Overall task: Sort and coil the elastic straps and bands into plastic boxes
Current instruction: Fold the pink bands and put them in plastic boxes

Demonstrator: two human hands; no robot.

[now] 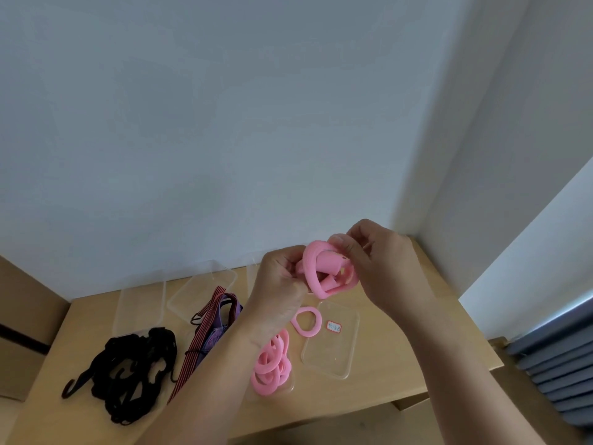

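Lying heaped at the left of the bench (401,374) are black straps (128,374), then a striped strap (199,335). Pink bands (271,364) fill a clear box (290,387), with a labelled clear tray (330,351) to its right. Above them, the left hand (279,277) and right hand (378,264) are raised, each grip pinched on one twisted pink band (316,268).

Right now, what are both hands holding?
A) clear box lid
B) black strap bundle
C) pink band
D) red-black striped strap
C: the left hand and the right hand both have a grip on the pink band, fingers curled round it.
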